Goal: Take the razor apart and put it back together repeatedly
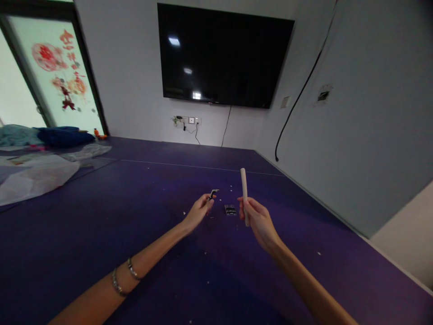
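Note:
My left hand (199, 210) is closed, thumb and fingers pinching a small black tool (212, 194) with a pale, bent-looking tip that points right. Its exact kind is too small to tell. My right hand (257, 219) is wrapped round a whitish, smooth rod (244, 183), held nearly upright; the rod's upper part sticks out above the fingers and a short end shows below. Between the hands, on the purple surface (152, 262), lies a small dark and silvery box-like thing (230, 210). The two held things are apart.
White scraps (184, 213) are scattered over the surface. Crumpled clear plastic (40, 178) and dark blue cloth (66, 135) lie at the far left. A television (223, 54) hangs on the back wall above sockets (191, 120). A black cable (297, 101) dangles along the right wall.

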`<action>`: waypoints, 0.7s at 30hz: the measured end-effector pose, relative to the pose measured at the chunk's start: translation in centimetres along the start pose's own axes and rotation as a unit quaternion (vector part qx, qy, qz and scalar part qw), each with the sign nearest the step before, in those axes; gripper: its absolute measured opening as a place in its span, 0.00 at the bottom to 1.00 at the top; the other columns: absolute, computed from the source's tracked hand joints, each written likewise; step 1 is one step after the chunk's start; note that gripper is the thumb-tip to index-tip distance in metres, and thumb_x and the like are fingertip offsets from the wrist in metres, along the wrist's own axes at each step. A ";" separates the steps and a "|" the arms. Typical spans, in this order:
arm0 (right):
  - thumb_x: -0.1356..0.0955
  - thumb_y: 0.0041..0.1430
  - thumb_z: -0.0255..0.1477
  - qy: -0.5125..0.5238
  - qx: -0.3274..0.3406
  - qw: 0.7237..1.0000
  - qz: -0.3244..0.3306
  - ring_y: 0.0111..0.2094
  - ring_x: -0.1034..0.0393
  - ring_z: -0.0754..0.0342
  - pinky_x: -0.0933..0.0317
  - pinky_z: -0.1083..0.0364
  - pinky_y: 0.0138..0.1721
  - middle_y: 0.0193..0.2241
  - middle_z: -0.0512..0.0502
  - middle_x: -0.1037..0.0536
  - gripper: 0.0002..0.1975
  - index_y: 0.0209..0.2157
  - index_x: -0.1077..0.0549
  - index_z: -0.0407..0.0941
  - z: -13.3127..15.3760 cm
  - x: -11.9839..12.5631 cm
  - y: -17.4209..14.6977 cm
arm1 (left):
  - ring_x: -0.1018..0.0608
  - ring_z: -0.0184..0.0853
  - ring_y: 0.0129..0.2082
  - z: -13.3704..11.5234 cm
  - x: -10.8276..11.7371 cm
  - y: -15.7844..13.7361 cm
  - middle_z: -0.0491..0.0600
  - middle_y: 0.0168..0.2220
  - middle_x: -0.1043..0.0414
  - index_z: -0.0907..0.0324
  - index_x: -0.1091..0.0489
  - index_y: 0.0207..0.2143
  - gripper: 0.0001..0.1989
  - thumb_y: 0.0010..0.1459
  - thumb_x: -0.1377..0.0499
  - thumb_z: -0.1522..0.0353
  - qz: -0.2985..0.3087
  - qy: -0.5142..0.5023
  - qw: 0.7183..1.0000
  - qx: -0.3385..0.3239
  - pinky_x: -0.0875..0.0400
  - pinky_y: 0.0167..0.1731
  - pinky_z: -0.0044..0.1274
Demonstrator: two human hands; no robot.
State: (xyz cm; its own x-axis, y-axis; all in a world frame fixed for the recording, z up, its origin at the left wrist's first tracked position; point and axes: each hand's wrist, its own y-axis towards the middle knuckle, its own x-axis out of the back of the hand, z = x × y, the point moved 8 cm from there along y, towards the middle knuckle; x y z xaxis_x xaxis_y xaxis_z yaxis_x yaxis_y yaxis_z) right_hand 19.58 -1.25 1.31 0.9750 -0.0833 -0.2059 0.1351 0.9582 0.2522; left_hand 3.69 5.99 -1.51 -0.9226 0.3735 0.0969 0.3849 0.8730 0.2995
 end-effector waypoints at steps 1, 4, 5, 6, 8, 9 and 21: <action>0.34 0.52 0.38 -0.032 0.024 0.999 0.000 0.21 0.43 0.62 0.54 0.61 0.19 0.22 0.52 0.35 0.13 0.35 0.28 0.44 0.4 1.0 0.8 | 0.40 0.26 0.22 0.0 0.1 0.0 0.40 0.22 0.44 0.61 0.37 0.40 0.15 0.56 0.48 0.61 -0.004 0.004 1.000 -0.003 0.45 0.24 0.20; 0.33 0.51 0.38 -0.142 0.033 0.988 0.042 0.23 0.42 0.60 0.53 0.60 0.21 0.24 0.51 0.33 0.15 0.37 0.26 0.44 0.9 3.1 2.7 | 0.39 0.26 0.23 -0.3 0.0 -0.1 0.40 0.23 0.43 0.61 0.39 0.33 0.10 0.56 0.48 0.63 -0.002 0.017 1.000 -0.019 0.44 0.26 0.20; 0.34 0.52 0.39 -0.182 0.021 0.981 0.064 0.23 0.43 0.60 0.54 0.59 0.21 0.23 0.51 0.33 0.15 0.37 0.26 0.44 0.9 3.6 3.1 | 0.38 0.26 0.24 -0.5 -0.1 -0.2 0.40 0.23 0.43 0.61 0.39 0.32 0.09 0.57 0.49 0.63 0.006 0.021 0.999 -0.029 0.43 0.27 0.20; 0.34 0.52 0.39 -0.222 0.009 0.971 0.087 0.22 0.43 0.60 0.54 0.59 0.21 0.22 0.51 0.33 0.16 0.37 0.25 0.43 0.9 4.0 3.4 | 0.38 0.26 0.24 -0.9 -0.3 -0.2 0.41 0.23 0.43 0.61 0.39 0.31 0.08 0.57 0.49 0.64 0.015 0.024 0.999 -0.041 0.42 0.28 0.21; 0.36 0.53 0.41 -0.296 -0.003 0.946 0.131 0.22 0.42 0.59 0.52 0.59 0.22 0.20 0.50 0.34 0.17 0.32 0.24 0.42 1.1 4.3 3.6 | 0.36 0.27 0.25 -1.6 -0.6 -0.4 0.42 0.24 0.41 0.61 0.38 0.32 0.08 0.58 0.51 0.66 0.032 0.034 0.997 -0.065 0.41 0.31 0.22; 0.37 0.54 0.42 -0.328 -0.005 0.933 0.149 0.23 0.42 0.59 0.51 0.59 0.23 0.20 0.50 0.34 0.18 0.29 0.24 0.41 1.2 4.3 3.6 | 0.35 0.28 0.27 -2.0 -0.8 -0.5 0.43 0.24 0.40 0.62 0.37 0.32 0.08 0.59 0.51 0.67 0.038 0.042 0.995 -0.077 0.40 0.32 0.22; 0.39 0.54 0.45 -0.432 0.029 0.885 0.171 0.19 0.50 0.61 0.58 0.58 0.21 0.15 0.54 0.43 0.23 0.23 0.26 0.41 2.7 1.5 2.3 | 0.28 0.32 0.37 -3.8 -1.8 -2.0 0.48 0.35 0.30 0.60 0.33 0.37 0.10 0.61 0.53 0.68 0.054 0.143 0.978 -0.142 0.37 0.41 0.25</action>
State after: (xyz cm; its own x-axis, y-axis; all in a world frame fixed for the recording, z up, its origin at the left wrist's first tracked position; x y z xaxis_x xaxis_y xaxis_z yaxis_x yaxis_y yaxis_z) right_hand 21.88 0.06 4.16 0.7288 0.0066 0.6847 -0.2100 0.9539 0.2143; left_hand 4.50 2.42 1.29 -0.8620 0.3206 0.3926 0.4955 0.6960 0.5197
